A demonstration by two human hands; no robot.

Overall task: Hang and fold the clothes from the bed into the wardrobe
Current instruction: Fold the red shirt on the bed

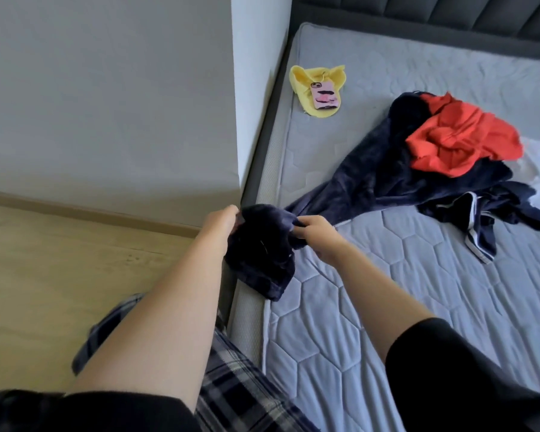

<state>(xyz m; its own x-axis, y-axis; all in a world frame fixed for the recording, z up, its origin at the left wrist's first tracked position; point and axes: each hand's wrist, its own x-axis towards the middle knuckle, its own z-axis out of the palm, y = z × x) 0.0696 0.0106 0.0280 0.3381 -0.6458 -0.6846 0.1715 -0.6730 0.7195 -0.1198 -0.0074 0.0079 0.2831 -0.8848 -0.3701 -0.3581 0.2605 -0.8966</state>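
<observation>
Dark navy fleece garment (356,182); bright red crumpled cloth (462,135); pale yellow soft cloth (317,74); grey-blue hexagon-quilted mattress (387,307); navy-and-white plaid trousers (237,385).

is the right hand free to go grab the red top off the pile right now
Probably not yet. The right hand is pinching the dark fleece garment together with the left hand, so it is occupied. The red top lies uncovered on top of the pile, farther across the mattress, with nothing blocking it.

One phone (324,95) at 12 o'clock on one yellow garment (317,77) — one red garment (462,137) at 2 o'clock
</observation>
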